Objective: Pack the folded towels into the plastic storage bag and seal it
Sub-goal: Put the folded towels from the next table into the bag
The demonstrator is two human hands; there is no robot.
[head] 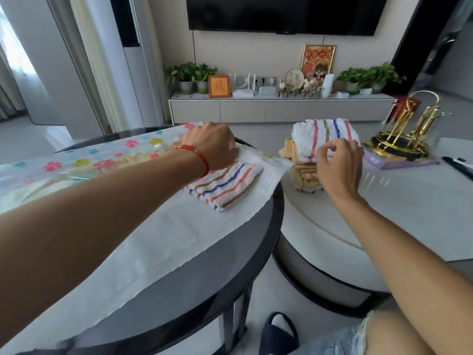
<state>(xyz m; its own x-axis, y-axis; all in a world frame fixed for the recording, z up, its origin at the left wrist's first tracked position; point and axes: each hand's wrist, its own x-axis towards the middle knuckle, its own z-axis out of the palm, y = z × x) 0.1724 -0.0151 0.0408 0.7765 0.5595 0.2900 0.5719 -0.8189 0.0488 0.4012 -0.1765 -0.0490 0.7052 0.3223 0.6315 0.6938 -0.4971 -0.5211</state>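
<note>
A clear plastic storage bag [143, 242] printed with coloured flowers lies across the dark round table [258, 242]. One folded striped towel [225, 185] lies just inside the bag's mouth. My left hand [212, 147], with a red cord on the wrist, grips the bag's upper edge above that towel. On the white table to the right stands a stack of folded towels [304, 175], the top one white with red, blue and brown stripes [322, 134]. My right hand [337, 167] curls its fingers around the front edge of that top towel.
A gold wire rack [407, 131] on a purple book [399, 162] stands right of the stack, and a black pen [458, 166] lies further right. The white table [384, 221] sits lower, beside the dark one. A slipper [279, 331] is on the floor below.
</note>
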